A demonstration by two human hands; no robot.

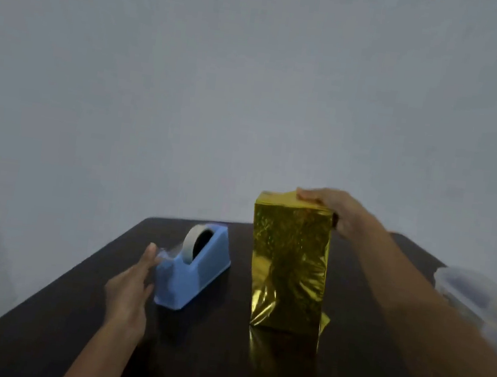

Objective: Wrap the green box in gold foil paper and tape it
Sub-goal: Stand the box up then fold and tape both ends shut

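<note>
A: Biggest first, what's there?

B: Pale grey wall at the back, dark table below it. The box stands upright on the table, right of centre. It's covered in gold foil, which is creased and loose near the bottom, w/ a flap sticking out at the base.

A: Anything else?

B: A clear plastic tub at the right edge, blurred. A blue tape dispenser sits left of the box and apart from it, tape roll in its slot.

A: Hands?

B: Right hand clasps the box's top right corner – fingers laid over the top, thumb down the side. Left hand has its fingers stretched out, tips right at the dispenser's cutter end – too blurred to tell if they touch it or the tape.
</note>
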